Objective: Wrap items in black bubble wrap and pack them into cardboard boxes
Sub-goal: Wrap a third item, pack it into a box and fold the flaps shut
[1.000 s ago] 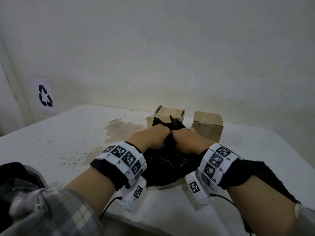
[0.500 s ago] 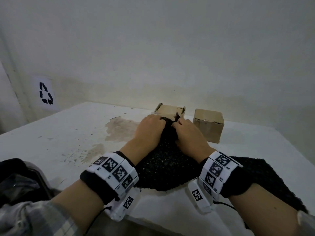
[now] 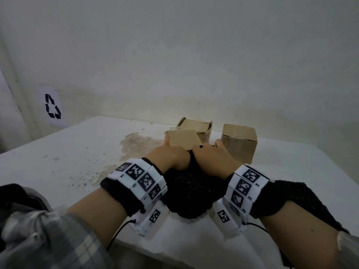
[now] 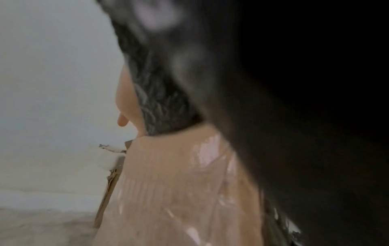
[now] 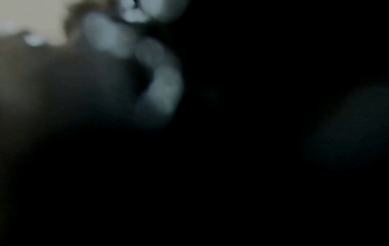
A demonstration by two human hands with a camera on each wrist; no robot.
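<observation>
Black bubble wrap bunches on the white table, hiding whatever is inside. Both hands clutch its gathered top: left hand and right hand, fingers curled into it. Beyond them stand an open cardboard box and a closed box. The right wrist view is dark and blurred. A recycling sign hangs on the pale wall.
</observation>
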